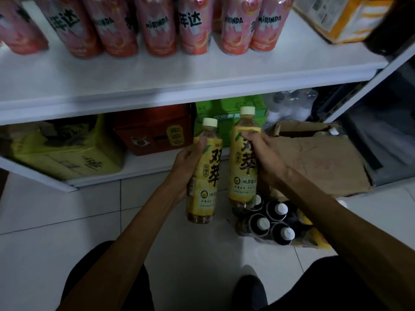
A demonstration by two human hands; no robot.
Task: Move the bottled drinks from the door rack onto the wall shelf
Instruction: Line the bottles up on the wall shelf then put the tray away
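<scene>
I hold two yellow-labelled tea bottles with cream caps upright in front of the white shelf (157, 70). My left hand (186, 162) grips the left bottle (205, 176) round its middle. My right hand (262, 158) grips the right bottle (243, 167) near its shoulder, a little higher and closer to the shelf. Both bottles hang below the shelf's front edge, above the tiled floor. A row of pink Mirinda bottles (157, 25) stands at the back of the shelf, with bare board in front of them.
A pack of dark bottles with white caps (269, 221) stands on the floor under my right arm. The lower shelf holds a yellow pack (62, 151), a red box (152, 129) and a green box (224, 108). A torn cardboard box (318, 153) lies right.
</scene>
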